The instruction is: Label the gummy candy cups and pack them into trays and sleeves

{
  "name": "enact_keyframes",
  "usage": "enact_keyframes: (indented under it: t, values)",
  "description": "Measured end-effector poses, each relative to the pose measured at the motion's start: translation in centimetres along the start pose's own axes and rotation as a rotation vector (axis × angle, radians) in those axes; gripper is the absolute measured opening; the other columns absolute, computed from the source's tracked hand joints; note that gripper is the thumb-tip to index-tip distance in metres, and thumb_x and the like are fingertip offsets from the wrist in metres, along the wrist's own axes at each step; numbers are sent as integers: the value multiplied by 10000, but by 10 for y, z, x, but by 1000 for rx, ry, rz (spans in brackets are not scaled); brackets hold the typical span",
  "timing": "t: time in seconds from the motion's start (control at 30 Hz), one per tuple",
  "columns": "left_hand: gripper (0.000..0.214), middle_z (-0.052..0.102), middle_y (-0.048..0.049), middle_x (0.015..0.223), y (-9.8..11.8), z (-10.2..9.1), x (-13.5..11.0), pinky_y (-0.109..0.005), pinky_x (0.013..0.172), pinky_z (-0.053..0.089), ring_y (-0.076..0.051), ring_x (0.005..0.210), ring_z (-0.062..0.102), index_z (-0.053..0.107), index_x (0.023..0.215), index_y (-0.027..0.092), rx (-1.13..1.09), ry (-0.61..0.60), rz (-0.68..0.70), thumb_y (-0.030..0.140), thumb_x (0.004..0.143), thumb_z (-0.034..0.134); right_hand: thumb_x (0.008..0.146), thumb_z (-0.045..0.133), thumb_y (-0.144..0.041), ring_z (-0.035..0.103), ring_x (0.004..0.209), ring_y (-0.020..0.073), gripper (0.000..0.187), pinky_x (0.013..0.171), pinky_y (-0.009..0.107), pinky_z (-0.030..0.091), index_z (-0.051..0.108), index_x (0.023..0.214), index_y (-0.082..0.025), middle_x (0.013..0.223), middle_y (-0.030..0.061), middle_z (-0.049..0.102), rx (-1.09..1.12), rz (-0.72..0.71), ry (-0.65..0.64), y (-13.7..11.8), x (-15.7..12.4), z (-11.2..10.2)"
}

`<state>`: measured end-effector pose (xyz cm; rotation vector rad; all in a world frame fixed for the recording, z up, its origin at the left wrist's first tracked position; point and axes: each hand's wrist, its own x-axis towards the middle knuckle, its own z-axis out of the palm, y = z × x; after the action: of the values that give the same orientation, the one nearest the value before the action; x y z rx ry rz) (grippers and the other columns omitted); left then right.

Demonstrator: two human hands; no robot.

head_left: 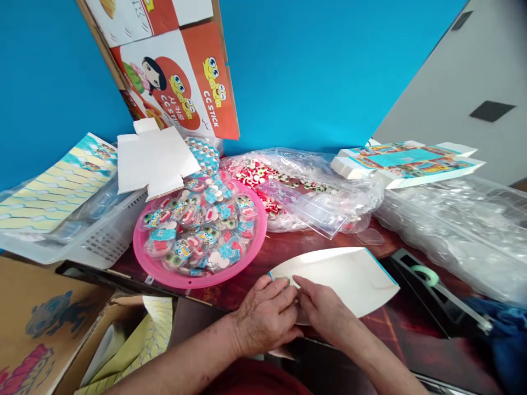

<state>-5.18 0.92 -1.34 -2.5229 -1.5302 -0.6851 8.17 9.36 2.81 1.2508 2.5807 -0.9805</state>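
My left hand [267,314] and my right hand [323,310] meet at the front edge of the dark red table. The fingers of both are curled and pressed together. Whatever they hold is small and mostly hidden by the fingers. Just beyond them a white sheet [341,274] with blue ends lies curved on the table, and the hands cover its left end. To the left stands a pink round basket [138,258], filled with small clear packs [206,230] that have blue labels and red, white and green pieces inside.
A black tape dispenser [424,291] is at the right, beside a bag of clear plastic shells [465,219]. Behind are a bag of red and white candies [263,181], a clear ruler-like strip [304,208] and flat printed boxes [411,162]. A white crate [102,241] sits left.
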Motion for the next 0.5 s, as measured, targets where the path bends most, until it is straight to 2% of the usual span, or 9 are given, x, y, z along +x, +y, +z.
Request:
enact_keyframes:
  t: [0.1,0.17,0.23,0.27,0.33,0.37,0.4,0.43,0.5]
  values:
    - [431,526,-129,1206,-15,-9,-2,-458,980,274,-267,1190,387,548,1069,133,74,-15,88,487,841,457,851,271,-228,625,919,248,444,767,328,454,505,1218,-135,1004,140,671,14,-47,41,14,-2,12]
    - [460,574,-122,1104,-20,-9,-3,-502,1007,216,-262,1100,453,555,1055,122,98,-15,110,512,836,445,843,275,-244,622,945,248,444,790,331,462,529,1199,-165,1022,123,671,31,-89,21,21,-1,10]
    - [410,604,-70,945,-21,-4,-2,-504,1015,197,-218,950,511,584,951,145,86,-24,118,512,834,445,832,298,-264,632,915,249,417,781,331,476,589,1120,-182,989,111,683,20,-115,11,19,4,-7]
    - [387,598,-45,881,-21,-2,-2,-496,1015,199,-197,890,515,590,892,156,77,-24,116,511,832,447,828,315,-272,634,902,252,399,775,335,480,608,1084,-185,977,110,686,-9,-121,52,11,8,-21]
    - [360,577,-18,816,-20,2,-1,-484,1012,205,-182,846,504,584,825,168,69,-2,105,501,830,449,822,352,-270,621,925,258,365,794,347,470,618,1056,-187,1012,118,672,-111,-122,266,-18,22,-51]
    - [352,568,-13,797,-20,4,-1,-478,1011,207,-182,843,497,580,805,168,70,20,96,495,827,453,830,363,-270,597,974,256,352,837,354,447,607,1072,-195,1057,113,654,-177,-171,394,-38,32,-65]
    - [346,559,-10,782,-20,5,-1,-470,1012,208,-183,844,491,577,790,166,72,42,91,489,824,458,844,365,-267,577,1001,245,339,863,352,429,599,1082,-207,1078,103,643,-247,-238,461,-59,44,-75]
    - [339,551,-8,771,-20,7,-2,-466,1012,208,-183,844,486,575,785,165,72,59,87,483,822,464,853,373,-268,566,1007,238,319,875,351,416,607,1061,-208,1079,100,638,-328,-303,468,-81,58,-82]
    - [340,541,-3,762,-20,11,-2,-490,1002,206,-181,830,479,572,782,171,78,83,80,494,813,472,803,491,-332,516,1059,295,329,870,399,406,604,1061,-161,1087,136,619,-541,-350,374,-117,86,-84]
